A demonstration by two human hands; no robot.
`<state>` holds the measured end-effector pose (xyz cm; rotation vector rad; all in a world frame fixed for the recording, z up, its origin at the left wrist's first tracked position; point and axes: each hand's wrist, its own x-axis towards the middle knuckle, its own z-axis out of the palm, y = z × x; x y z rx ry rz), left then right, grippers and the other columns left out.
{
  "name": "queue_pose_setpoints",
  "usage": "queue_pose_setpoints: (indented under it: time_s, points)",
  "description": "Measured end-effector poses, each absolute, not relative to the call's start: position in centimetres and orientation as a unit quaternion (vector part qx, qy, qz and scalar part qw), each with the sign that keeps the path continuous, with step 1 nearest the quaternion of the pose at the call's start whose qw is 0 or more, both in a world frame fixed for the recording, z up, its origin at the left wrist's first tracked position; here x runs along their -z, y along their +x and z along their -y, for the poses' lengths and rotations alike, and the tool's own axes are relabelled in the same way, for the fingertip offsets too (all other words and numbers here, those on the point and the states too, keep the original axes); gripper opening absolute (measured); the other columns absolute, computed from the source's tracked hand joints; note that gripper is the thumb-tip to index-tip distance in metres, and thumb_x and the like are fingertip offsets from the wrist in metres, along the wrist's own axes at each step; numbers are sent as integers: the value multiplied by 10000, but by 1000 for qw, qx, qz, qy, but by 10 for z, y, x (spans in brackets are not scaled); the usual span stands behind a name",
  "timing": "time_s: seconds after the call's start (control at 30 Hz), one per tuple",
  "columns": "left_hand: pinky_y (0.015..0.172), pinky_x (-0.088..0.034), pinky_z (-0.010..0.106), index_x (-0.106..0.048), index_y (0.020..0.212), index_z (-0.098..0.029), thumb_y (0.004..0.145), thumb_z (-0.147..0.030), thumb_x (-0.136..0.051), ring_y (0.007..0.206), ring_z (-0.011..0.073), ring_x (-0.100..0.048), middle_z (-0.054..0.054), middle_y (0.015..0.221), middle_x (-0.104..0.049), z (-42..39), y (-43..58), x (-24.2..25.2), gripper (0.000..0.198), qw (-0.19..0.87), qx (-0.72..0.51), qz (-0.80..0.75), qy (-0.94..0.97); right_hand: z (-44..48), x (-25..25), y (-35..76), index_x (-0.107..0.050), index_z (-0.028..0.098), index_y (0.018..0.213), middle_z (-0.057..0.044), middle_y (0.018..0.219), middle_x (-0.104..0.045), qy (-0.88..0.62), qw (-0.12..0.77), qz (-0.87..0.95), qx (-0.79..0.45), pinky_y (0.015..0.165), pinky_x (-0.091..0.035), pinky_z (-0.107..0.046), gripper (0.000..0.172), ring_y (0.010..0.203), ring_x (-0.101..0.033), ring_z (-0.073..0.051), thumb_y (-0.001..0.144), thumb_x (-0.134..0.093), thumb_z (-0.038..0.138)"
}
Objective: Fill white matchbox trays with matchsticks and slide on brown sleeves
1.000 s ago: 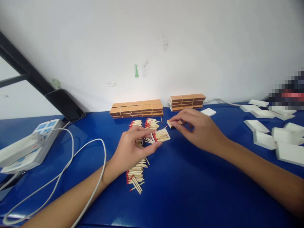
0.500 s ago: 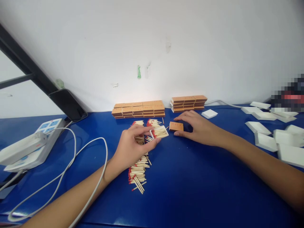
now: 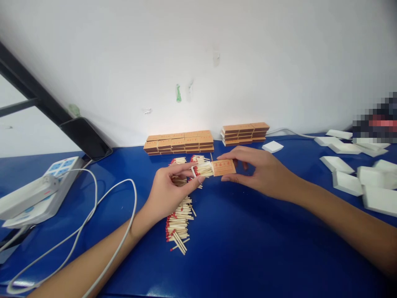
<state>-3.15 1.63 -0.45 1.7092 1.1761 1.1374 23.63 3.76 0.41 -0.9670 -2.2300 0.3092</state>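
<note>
My left hand [image 3: 173,188] pinches a white matchbox tray [image 3: 193,171] between thumb and fingers. Red-tipped matches [image 3: 204,169] lie in that tray. Between the thumb and fingers of my right hand [image 3: 259,169] is an orange matchbox sleeve [image 3: 223,167] with red print on top. The sleeve's left end meets the tray's right end, the two roughly in line; how far one is inside the other I cannot tell. Under and in front of my left hand runs a long pile of loose matches [image 3: 180,217], partly hidden by the hand.
Matchboxes stand along the wall in a left stack [image 3: 178,142] and a right stack [image 3: 245,134]. One white tray [image 3: 273,146] lies near the right stack; several more white trays [image 3: 347,184] lie far right. A power strip [image 3: 58,174], a phone [image 3: 87,138] and a white cable [image 3: 135,198] are left.
My right hand has taken hold of the sleeve, lifted it off the table and brought it left against the tray. The left hand with the tray has shifted only slightly.
</note>
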Motion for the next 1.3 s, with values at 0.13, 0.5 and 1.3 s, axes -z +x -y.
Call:
queue_pose_setpoints:
  time_s: [0.13, 0.5, 1.3]
  points:
    - [657, -600, 279, -790, 1198, -134, 800, -366, -872, 729, 188, -753, 88, 910, -828, -17, -33, 2, 468, 402, -446, -459, 655, -35, -5, 234, -738, 261, 1200, -21, 963, -745, -381, 349, 845, -135, 642, -501, -313, 380, 698, -610, -166, 895, -794, 481]
    - [591, -570, 265, -797, 1211, -150, 830, -369, -858, 689, 172, -722, 83, 869, -812, -18, -36, 0, 443, 426, -434, -432, 666, -32, 1, 231, -722, 271, 1258, -53, 1095, -778, -381, 385, 831, -125, 670, -583, -349, 417, 725, -680, -186, 916, -764, 506]
    - [572, -524, 259, -801, 1241, -190, 848, -387, -849, 655, 155, -665, 69, 846, -786, -19, -41, -2, 441, 479, -384, -391, 685, -30, -4, 231, -711, 271, 1273, -61, 1099, -782, -367, 324, 850, -192, 686, -579, -333, 420, 818, -714, -215, 950, -701, 540]
